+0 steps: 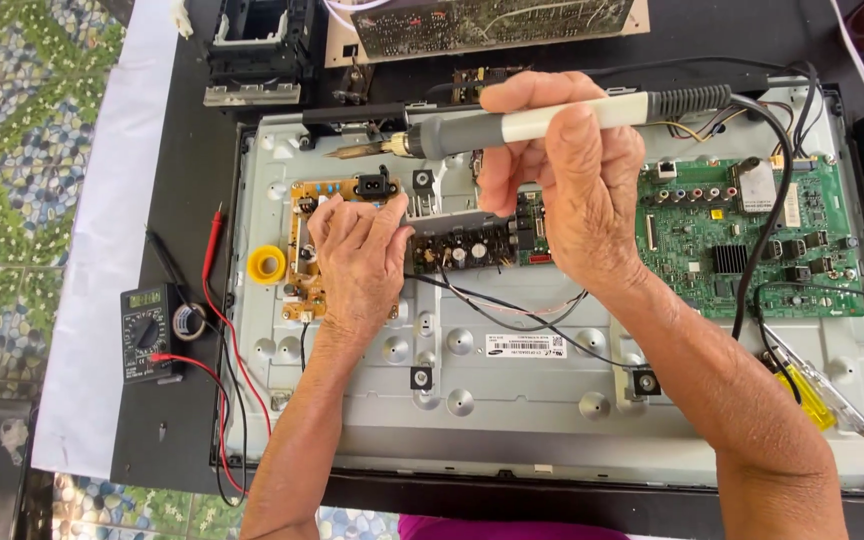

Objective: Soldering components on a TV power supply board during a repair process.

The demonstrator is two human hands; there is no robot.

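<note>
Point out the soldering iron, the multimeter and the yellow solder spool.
soldering iron (512,127), head view, on the grey and white handle in the right hand.
multimeter (145,332), head view, on its round dial.
yellow solder spool (266,264), head view, on the yellow rim.

Matt grey plastic soldering iron (542,122) (metal tip) over a dull pressed-metal back panel (512,400).

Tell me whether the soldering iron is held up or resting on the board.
Held up. The right hand grips the soldering iron level, its tip in the air above the tan board.
</note>
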